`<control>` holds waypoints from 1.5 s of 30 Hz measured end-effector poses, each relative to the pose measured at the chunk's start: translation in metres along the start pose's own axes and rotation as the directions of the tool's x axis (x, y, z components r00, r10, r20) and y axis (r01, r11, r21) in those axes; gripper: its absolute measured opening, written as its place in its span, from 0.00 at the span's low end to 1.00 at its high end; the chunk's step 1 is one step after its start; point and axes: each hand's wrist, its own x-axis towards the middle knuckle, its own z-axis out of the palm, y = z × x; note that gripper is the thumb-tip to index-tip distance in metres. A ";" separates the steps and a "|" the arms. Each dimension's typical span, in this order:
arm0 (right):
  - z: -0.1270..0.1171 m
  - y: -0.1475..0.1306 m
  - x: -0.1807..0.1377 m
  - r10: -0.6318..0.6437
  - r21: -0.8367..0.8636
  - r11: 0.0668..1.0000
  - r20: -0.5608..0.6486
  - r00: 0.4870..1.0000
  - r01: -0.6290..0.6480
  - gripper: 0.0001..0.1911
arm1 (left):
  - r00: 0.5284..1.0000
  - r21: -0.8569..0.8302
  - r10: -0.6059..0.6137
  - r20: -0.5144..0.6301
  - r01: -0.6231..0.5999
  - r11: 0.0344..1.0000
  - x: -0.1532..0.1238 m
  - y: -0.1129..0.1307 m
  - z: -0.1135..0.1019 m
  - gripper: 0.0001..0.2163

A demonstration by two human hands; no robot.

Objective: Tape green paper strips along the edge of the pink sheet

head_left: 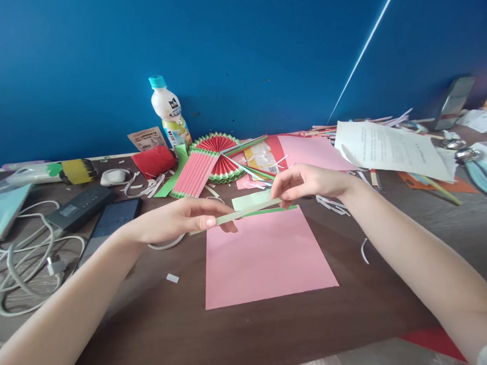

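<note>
A narrow pale green paper strip (248, 210) is stretched between my two hands, above the far edge of a pink paper sheet (264, 260). My left hand (193, 215) pinches its left end between thumb and fingers. At the other end, my right hand (294, 184) grips it with bent fingers. A darker green band (266, 210) runs along the sheet's far edge, partly hidden by the strip. Behind the strip lies a wider light green paper piece (251, 199). The pink sheet rests flat on the dark table.
Beyond my hands are a pleated paper fan (218, 151), a folded pink paper (195, 172) and a drink bottle (169, 113). Left lie a phone (113, 222), a black box (81, 206) and tangled white cables (14, 263). A printed page (392, 149) and paper scraps (332, 205) lie right.
</note>
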 end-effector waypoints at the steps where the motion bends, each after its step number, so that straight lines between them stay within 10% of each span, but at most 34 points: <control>1: 0.000 0.000 0.000 0.000 -0.002 1.000 0.000 1.000 0.000 0.07 | 1.000 0.015 -0.009 0.022 0.008 1.000 -0.001 0.000 -0.003 0.19; 17: 0.043 -0.027 0.008 -0.153 -0.065 0.987 -0.117 0.981 0.146 0.07 | 0.978 -0.161 -0.074 -0.197 0.043 0.986 0.012 0.015 0.047 0.10; 22: 0.060 -0.033 0.007 -0.440 -0.459 0.864 -0.491 0.751 0.207 0.05 | 0.930 -0.213 -0.121 -0.347 0.047 0.976 0.011 0.016 0.050 0.08; 26: 0.073 -0.039 0.005 -0.547 -0.637 0.759 -0.512 0.663 0.134 0.04 | 0.904 -0.177 -0.109 -0.413 0.038 0.984 0.009 0.016 0.051 0.08; 45: 0.085 -0.034 0.011 -0.629 -0.700 0.684 -0.422 0.653 0.207 0.07 | 0.840 -0.010 -0.027 -0.542 0.025 1.000 0.005 0.015 0.063 0.09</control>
